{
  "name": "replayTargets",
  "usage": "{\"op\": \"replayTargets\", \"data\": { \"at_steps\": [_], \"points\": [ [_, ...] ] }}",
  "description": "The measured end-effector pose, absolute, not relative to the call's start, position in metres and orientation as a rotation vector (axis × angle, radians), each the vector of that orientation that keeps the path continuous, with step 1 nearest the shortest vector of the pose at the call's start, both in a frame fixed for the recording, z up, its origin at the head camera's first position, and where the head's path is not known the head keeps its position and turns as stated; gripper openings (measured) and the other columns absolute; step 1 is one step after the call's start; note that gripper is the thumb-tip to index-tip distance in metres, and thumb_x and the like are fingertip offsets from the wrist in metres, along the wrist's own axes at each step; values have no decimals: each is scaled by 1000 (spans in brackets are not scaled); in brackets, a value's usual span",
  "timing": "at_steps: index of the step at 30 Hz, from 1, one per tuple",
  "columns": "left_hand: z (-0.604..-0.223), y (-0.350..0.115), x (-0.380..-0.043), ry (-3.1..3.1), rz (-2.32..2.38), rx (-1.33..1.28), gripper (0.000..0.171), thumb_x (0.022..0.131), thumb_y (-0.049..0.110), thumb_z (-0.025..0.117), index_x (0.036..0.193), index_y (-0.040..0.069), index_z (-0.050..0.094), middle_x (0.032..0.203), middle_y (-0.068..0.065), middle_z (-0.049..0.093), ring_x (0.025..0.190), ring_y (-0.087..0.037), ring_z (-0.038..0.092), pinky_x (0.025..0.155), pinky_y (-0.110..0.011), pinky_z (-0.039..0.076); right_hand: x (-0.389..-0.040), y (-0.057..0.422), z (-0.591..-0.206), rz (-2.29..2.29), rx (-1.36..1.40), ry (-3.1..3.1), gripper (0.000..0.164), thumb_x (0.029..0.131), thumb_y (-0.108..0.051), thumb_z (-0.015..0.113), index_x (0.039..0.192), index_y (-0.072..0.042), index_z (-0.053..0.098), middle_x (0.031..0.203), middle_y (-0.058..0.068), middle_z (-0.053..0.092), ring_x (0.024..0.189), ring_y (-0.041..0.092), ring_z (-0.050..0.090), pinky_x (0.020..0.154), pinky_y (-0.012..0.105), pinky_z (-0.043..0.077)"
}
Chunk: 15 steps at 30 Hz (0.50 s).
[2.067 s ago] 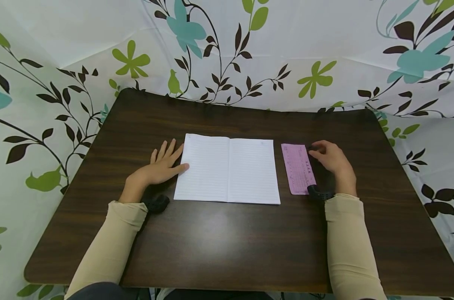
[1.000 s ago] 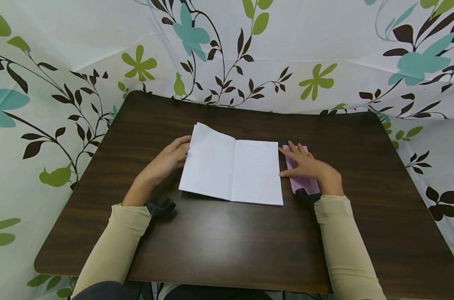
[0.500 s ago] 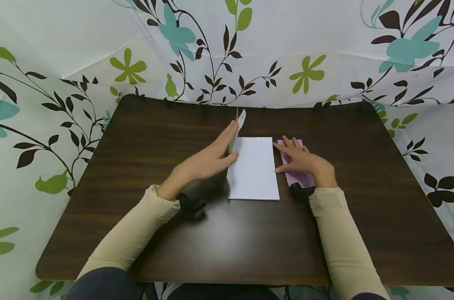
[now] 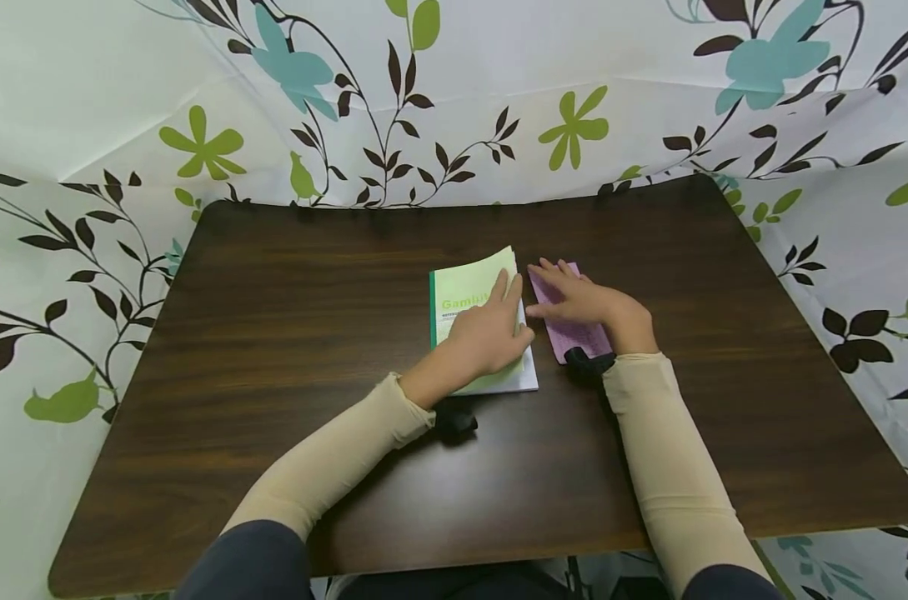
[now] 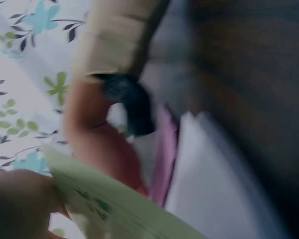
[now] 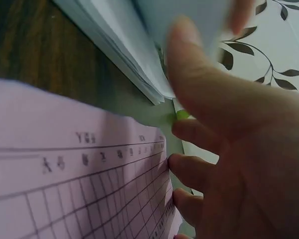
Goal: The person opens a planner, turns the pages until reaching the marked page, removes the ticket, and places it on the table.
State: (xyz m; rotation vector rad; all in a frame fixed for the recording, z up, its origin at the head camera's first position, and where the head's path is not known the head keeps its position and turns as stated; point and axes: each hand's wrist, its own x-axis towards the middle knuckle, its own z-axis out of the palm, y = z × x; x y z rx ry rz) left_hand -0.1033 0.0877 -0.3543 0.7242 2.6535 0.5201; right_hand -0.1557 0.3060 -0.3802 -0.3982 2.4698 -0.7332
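A notebook with a pale green cover and darker green spine lies in the middle of the table, its cover swung over but still lifted at the right edge. My left hand lies over that cover, fingers extended toward the far right corner. In the left wrist view the cover slants above the white pages. Just right of the notebook, my right hand rests spread over a pink printed card. The right wrist view shows the card's grid and lettering beside straight right fingers.
The dark wooden table extends on all sides of the notebook. A white cloth with a leaf and flower print hangs behind it. Black wrist cameras are strapped under both wrists.
The notebook lay open; my left hand has lifted its left half and turned it over to the right, bringing the green cover on top. My right hand moved left onto the pink card.
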Motion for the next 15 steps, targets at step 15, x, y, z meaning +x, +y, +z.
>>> {"op": "replayTargets", "data": {
  "at_steps": [15],
  "points": [
    [-382,118,-89,2773,-80,653,78,110,47,40,163,-5,20,175,-21,11,82,-16,74,63,-30,61,-154,292,-378,-750,-358,2484,73,112,-51,28,169,-9,9,176,17,-7,162,41,-16,127,65,-12]
  ]
}}
